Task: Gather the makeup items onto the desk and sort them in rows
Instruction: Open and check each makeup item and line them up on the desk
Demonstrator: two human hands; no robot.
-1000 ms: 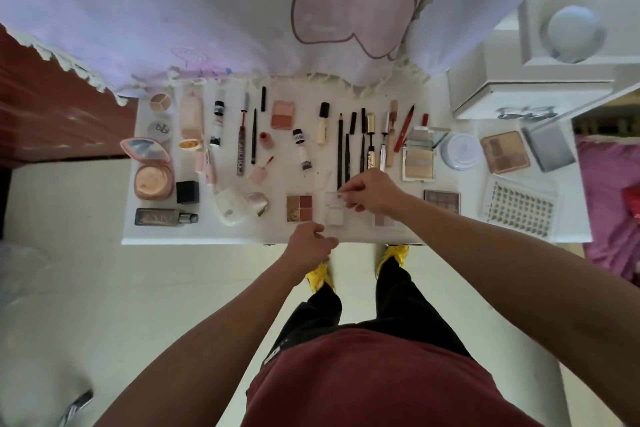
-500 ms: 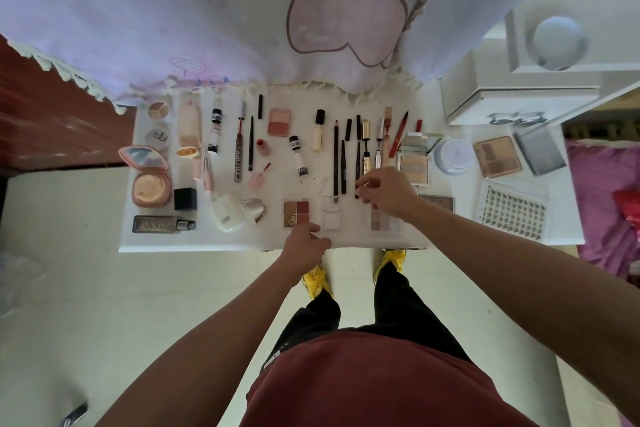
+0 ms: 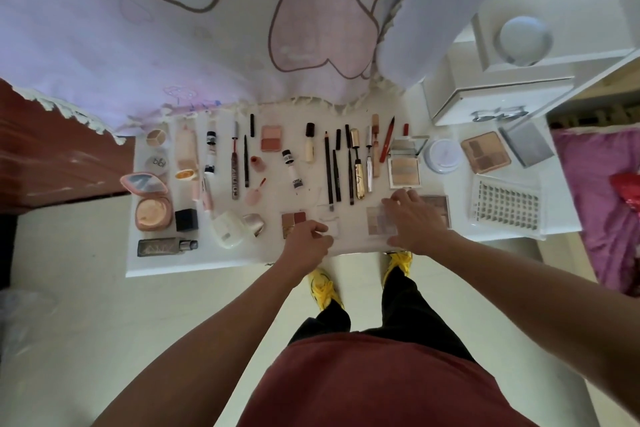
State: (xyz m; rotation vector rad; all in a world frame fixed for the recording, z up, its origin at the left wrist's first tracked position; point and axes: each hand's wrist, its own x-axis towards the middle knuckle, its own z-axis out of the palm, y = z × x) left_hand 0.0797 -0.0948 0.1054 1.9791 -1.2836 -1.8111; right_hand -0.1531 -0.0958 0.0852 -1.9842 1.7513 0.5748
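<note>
Sorting the front row on the white desk (image 3: 166, 260), the person's right hand (image 3: 414, 224) lies spread on a pale clear-lidded eyeshadow palette (image 3: 375, 222), and the left hand (image 3: 308, 244) curls by a small clear plastic case (image 3: 330, 220) just past its fingertips, its grip unclear; next, probably nudging both into line.

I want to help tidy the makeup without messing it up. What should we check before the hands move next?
1. Right hand lies spread on the pale eyeshadow palette: ok.
2. Left hand has hold of the clear case: cannot tell; its curled fingers are at the case's edge.
3. Black pencils lie side by side: ok.
4. Red pencil lines up with its neighbours: not ok; it is slanted.
5. Brown palette sits straight in the front row: cannot tell; the right hand covers part of it.
</note>
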